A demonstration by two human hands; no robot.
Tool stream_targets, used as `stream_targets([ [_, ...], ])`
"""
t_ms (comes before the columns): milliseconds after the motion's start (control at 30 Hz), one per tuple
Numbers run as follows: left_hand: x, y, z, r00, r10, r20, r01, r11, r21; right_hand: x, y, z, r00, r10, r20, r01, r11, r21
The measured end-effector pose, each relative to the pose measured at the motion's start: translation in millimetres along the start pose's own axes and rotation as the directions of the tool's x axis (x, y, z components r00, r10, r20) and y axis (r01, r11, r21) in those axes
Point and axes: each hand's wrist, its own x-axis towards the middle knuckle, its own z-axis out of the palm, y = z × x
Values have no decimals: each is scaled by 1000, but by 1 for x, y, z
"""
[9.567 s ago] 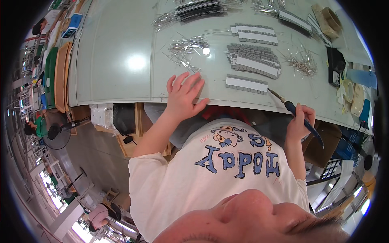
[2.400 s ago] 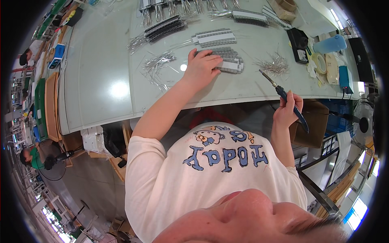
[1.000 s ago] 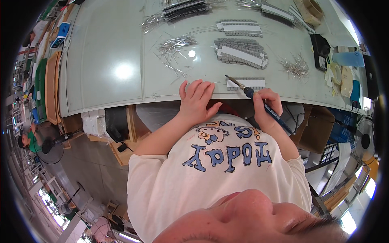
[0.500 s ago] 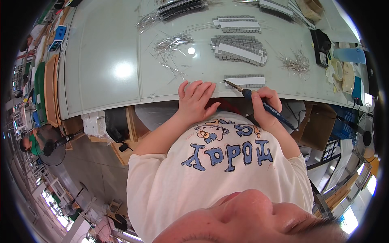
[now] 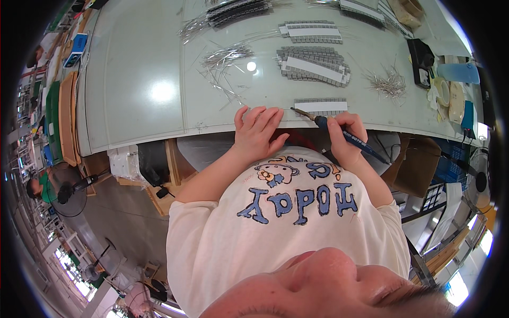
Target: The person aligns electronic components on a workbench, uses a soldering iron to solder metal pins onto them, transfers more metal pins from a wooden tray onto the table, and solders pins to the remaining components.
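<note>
My right hand [image 5: 347, 139] is closed round a soldering iron [image 5: 322, 122] with a dark blue handle. Its tip points up and left, by the left end of a short grey segmented strip [image 5: 321, 106] with a white band, which lies near the table's front edge. My left hand [image 5: 257, 132] rests at that edge, left of the iron tip. Its fingers are stretched out and the thumb stands apart. A thin wire seems to run between these fingertips and the strip, too fine to make out fully.
Behind the strip lie a stack of similar strips [image 5: 313, 66] and another group [image 5: 313, 33]. Loose wire leads lie in piles to the left [image 5: 228, 55] and right [image 5: 389, 84]. A black holder [image 5: 420, 63], a light blue bottle [image 5: 457, 72] and a tape roll [image 5: 441, 91] stand at the right.
The soldering iron's tip has shifted slightly left, from over the strip's left end to just beside it. My left hand has barely moved.
</note>
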Motion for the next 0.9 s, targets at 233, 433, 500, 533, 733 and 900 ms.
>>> stream_targets([
  [233,6,4,-2,1000,0,-2,-1,999,-32,9,-2,1,971,185,-151,-171,980,101],
  [433,9,3,-19,996,-8,-93,-2,995,-104,7,-14,1,999,12,47,-10,998,-54],
  [500,27,8,-16,992,17,-124,-32,992,-124,0,-3,-5,988,93,-125,-85,994,68],
  [533,38,10,-15,988,29,-149,-49,990,-131,0,-2,-6,958,158,-238,-108,972,208],
  [733,129,56,25,988,155,16,-153,985,-81,19,22,-79,710,113,-695,-25,990,136],
  [900,194,78,74,965,198,173,-201,980,-1,20,12,-115,616,173,-768,35,969,246],
])
